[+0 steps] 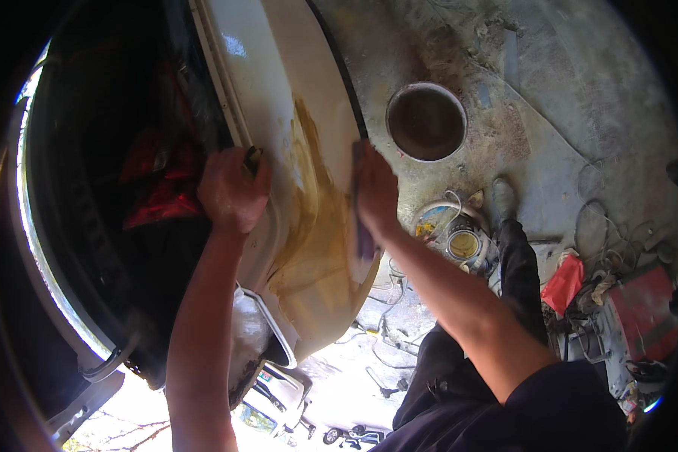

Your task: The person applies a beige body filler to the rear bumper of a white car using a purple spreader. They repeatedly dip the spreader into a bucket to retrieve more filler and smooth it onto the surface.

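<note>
Your right hand (375, 192) lies flat at the centre of the frame, fingers stretched upward and pressed over a thin dark rectangular sanding block (363, 239) whose lower end shows below your palm; the block sits against the cream-white curved car body panel (279, 98), right at the panel's right-hand edge. Your left hand (232, 192), left of centre, is clenched around a small dark object (253, 158) that is too hidden to identify, and its knuckles rest on the panel's left side beside the pale trim strip (217, 83). Between your two hands runs a broad yellowish-brown patch of filler (313, 226), matte and streaked, spreading from the middle of the panel down to its lower rounded end. Left of your left hand, a red tail-light cluster (154, 188) sits in the dark opening of the vehicle, hard against your wrist. To the right of the block the grey stained concrete floor (550, 98) opens out, with a round dark bucket (426, 120) in the upper middle and an open tin of yellowish paste (464, 245) beside your dark trouser leg and shoe (505, 200). Further right lie a red crumpled bag (565, 282) and tangled cables (603, 233). The panel's right edge drops straight off beneath your right palm; there is bare panel above both hands.
</note>
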`<state>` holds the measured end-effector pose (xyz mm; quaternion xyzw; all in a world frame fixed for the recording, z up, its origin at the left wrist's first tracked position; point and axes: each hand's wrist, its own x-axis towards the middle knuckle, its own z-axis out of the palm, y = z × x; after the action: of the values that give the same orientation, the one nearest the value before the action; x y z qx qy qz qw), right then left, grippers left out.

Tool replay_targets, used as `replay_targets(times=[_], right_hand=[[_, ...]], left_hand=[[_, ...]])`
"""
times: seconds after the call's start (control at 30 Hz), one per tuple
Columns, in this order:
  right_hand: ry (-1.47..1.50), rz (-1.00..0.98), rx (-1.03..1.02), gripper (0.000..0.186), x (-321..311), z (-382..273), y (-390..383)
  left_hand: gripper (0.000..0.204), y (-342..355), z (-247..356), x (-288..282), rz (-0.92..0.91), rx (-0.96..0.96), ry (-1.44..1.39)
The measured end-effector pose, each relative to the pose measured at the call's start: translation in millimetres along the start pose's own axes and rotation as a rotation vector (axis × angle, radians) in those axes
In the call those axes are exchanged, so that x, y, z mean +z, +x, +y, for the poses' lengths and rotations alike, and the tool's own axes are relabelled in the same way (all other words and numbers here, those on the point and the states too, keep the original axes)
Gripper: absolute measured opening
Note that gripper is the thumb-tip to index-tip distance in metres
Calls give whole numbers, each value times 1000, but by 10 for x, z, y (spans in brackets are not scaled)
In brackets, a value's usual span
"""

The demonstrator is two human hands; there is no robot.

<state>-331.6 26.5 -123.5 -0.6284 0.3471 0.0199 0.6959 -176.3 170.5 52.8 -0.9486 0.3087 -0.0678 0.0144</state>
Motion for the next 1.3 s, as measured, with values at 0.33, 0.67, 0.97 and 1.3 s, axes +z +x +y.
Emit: replay_targets(times=[0.33, 0.67, 0.97, 1.3], right_hand=[[-84, 69, -230, 52, 61, -66, 213], [-162, 138, -409, 52, 121, -79, -889], [-154, -2, -517, 59, -21, -18, -1151], [-55, 81, -543, 48, 168, -812, 469]], left_hand=[[18, 34, 51, -45, -2, -7, 18], [19, -30, 71, -76, -11, -21, -27], [21, 4, 77, -74, -49, -50, 22], [21, 42, 85, -61, -6, -10, 40]])
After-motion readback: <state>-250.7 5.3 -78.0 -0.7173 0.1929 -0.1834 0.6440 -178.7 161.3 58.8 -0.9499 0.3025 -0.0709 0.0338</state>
